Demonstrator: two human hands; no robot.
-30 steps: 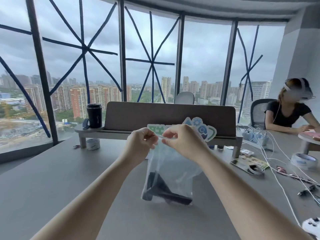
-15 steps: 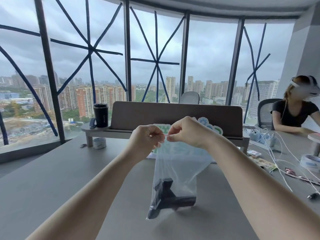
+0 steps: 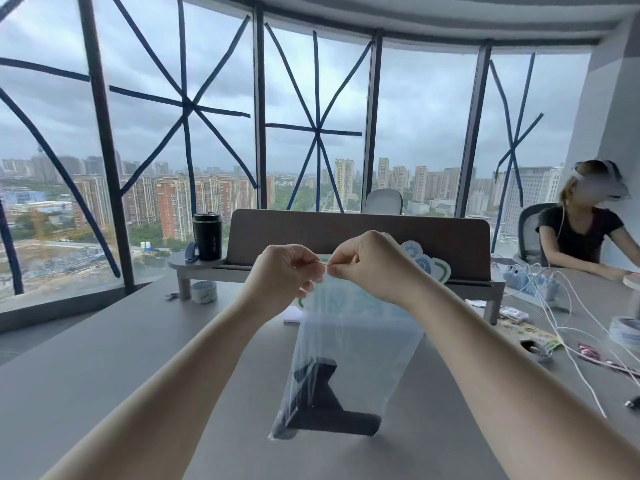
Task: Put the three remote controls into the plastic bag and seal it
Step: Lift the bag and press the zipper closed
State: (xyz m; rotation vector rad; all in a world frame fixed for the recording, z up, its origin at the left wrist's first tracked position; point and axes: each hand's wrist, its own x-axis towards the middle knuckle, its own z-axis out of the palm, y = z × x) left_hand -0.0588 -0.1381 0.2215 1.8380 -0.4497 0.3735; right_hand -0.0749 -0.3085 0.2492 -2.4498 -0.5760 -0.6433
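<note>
Currently both hands pinch the bag [image 3: 349, 344] top seam: left hand [image 3: 284, 271] and right hand [image 3: 370, 263] fingertips nearly touching. Bag hangs over the table [image 3: 104, 358], dark remotes [image 3: 329, 410] piled at its bottom.

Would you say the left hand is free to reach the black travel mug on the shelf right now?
Probably not yet: the left hand and right hand are both pinching the clear plastic bag top; nothing blocks the black travel mug.

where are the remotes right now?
Head view, lower centre: the remotes sit at the bottom of the plastic bag, which the left hand and right hand hold up over the table.
</note>
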